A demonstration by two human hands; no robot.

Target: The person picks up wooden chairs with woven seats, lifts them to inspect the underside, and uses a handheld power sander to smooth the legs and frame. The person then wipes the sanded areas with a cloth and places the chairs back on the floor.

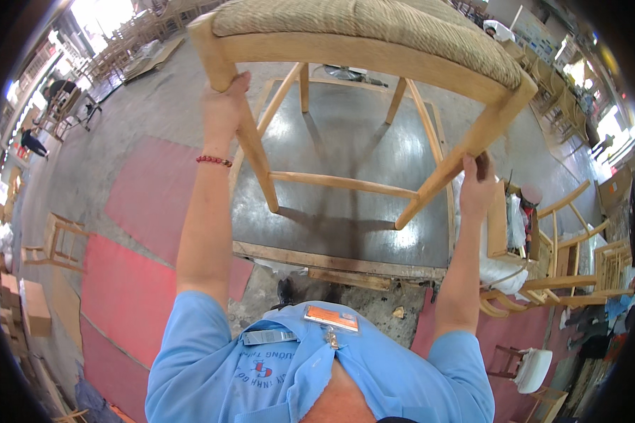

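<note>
A light wooden chair (374, 65) with a woven cord seat (360, 25) stands upright before me, above a dark, shiny sheet-topped platform (346, 162). My left hand (224, 109) is wrapped round the upper part of its near left leg. On the near right leg, lower down, my right hand (478, 185) is closed with fingers partly hidden behind the wood. A thin stretcher (342, 185) joins the two near legs. Their feet are at or just over the sheet; contact is hard to make out. The chair's top lies beyond the picture's edge.
Right of the platform are a wooden box (497, 218) with bagged items and several bare chair frames (571, 278). Red mats (130, 282) cover floor at left, near a small wooden chair frame (56, 240). A white-seated chair (535, 370) stands lower right. Chairs line the far edges.
</note>
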